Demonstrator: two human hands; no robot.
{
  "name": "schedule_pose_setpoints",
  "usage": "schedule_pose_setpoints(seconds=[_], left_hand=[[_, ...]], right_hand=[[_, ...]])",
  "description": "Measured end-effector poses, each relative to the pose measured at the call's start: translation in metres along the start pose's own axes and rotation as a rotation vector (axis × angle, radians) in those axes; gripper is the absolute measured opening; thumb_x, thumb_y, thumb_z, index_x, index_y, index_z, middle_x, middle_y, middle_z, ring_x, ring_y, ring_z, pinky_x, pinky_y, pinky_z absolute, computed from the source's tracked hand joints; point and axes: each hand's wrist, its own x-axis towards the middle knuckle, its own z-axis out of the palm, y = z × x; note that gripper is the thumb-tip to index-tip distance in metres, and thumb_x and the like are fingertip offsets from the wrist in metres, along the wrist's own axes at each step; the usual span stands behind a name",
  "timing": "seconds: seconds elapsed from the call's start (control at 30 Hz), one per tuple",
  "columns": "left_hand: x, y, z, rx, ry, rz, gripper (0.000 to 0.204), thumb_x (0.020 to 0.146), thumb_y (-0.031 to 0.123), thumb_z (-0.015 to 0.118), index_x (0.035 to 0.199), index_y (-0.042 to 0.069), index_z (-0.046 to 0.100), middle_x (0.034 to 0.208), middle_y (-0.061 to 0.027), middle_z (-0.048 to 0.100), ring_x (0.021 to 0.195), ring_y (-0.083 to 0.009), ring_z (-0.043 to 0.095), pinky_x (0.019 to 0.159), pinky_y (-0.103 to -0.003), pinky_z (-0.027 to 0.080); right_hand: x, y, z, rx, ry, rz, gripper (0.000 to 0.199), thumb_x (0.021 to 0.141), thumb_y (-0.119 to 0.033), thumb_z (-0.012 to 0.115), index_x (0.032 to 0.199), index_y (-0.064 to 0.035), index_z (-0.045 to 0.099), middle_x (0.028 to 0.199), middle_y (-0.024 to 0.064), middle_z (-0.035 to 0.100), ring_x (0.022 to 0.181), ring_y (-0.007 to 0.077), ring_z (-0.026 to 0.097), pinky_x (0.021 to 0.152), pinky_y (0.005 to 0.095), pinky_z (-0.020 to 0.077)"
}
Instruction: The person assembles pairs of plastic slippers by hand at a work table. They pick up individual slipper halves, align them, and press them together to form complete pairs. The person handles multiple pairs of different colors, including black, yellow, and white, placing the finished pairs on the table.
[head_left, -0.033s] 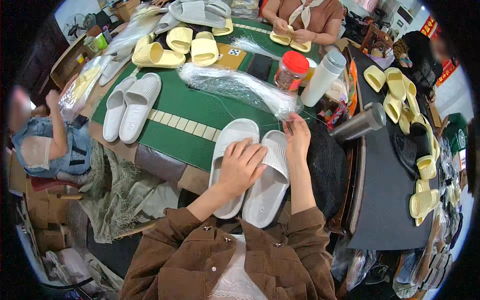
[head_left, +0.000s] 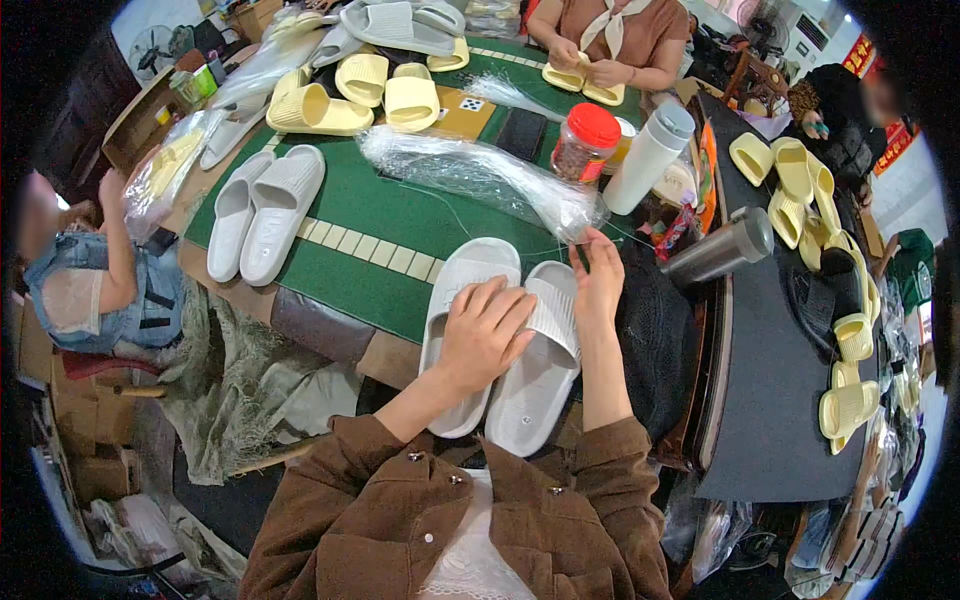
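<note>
A pair of light grey ribbed slide slippers lies soles down at the near edge of the table, the left slipper (head_left: 478, 265) beside the right slipper (head_left: 530, 400). My left hand (head_left: 487, 325) rests over their straps, fingers stretched out, palm down. Above the right slipper's toe, my right hand (head_left: 600, 275) has thumb and fingertips drawn together at the tail of a bundle of clear plastic strands (head_left: 480, 170). Whatever is pinched there is too thin to make out. One loose strand curves across the green tabletop (head_left: 370, 215).
Another grey pair of slippers (head_left: 270, 215) lies at left. Yellow slippers (head_left: 410, 100) pile up behind. A red-lidded jar (head_left: 585, 145), white bottle (head_left: 648, 160) and steel tumbler (head_left: 720, 248) stand at right. A co-worker's hands (head_left: 590, 70) hold yellow slippers across the table; another person (head_left: 105, 280) sits left.
My right fingertips have shifted slightly by the bundle's tail. My left hand and the slippers under it stay in place.
</note>
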Motion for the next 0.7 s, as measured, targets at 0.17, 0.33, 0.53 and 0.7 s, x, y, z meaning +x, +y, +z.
schedule_pose_setpoints(seconds=[0.17,0.33,0.53,0.7], left_hand=[[0.000,-0.002,-0.007,-0.179,0.050,-0.044,0.042,0.084,0.018,0.064,0.123,0.004,0.058,0.126,-0.0109,0.056,0.117,-0.0300,0.051,0.098,-0.043,0.037],[0.012,0.009,-0.022,-0.512,0.169,-0.207,0.046,0.082,0.001,0.065,0.127,0.003,0.056,0.130,-0.0158,0.054,0.107,-0.0291,0.059,0.089,-0.038,0.048],[0.010,0.015,-0.031,-0.656,0.068,-0.121,0.023,0.084,-0.003,0.065,0.106,0.001,0.065,0.101,-0.0123,0.065,0.088,-0.0255,0.065,0.076,-0.033,0.053],[0.005,0.015,-0.044,-0.696,-0.092,-0.100,0.013,0.084,-0.002,0.064,0.097,0.001,0.066,0.093,-0.0115,0.064,0.083,-0.0265,0.064,0.071,-0.035,0.051]], right_hand=[[-0.042,-0.022,0.006,-0.138,-0.016,-0.073,0.018,0.100,-0.017,0.051,0.109,-0.0068,0.063,0.119,0.0031,0.060,0.106,0.0112,0.054,0.090,0.0295,0.0440],[-0.108,-0.055,0.025,-0.339,-0.243,-0.124,0.020,0.100,-0.017,0.049,0.107,-0.0049,0.065,0.122,0.0054,0.059,0.103,0.0103,0.055,0.083,0.0261,0.0456],[-0.149,-0.088,0.025,-0.296,-0.397,-0.142,0.022,0.101,-0.011,0.045,0.105,-0.0005,0.064,0.119,0.0112,0.060,0.103,0.0145,0.057,0.076,0.0265,0.0502],[-0.159,-0.103,0.012,-0.218,-0.354,-0.213,0.020,0.101,-0.011,0.044,0.102,-0.0005,0.062,0.113,0.0150,0.062,0.100,0.0195,0.061,0.071,0.0284,0.0526]])
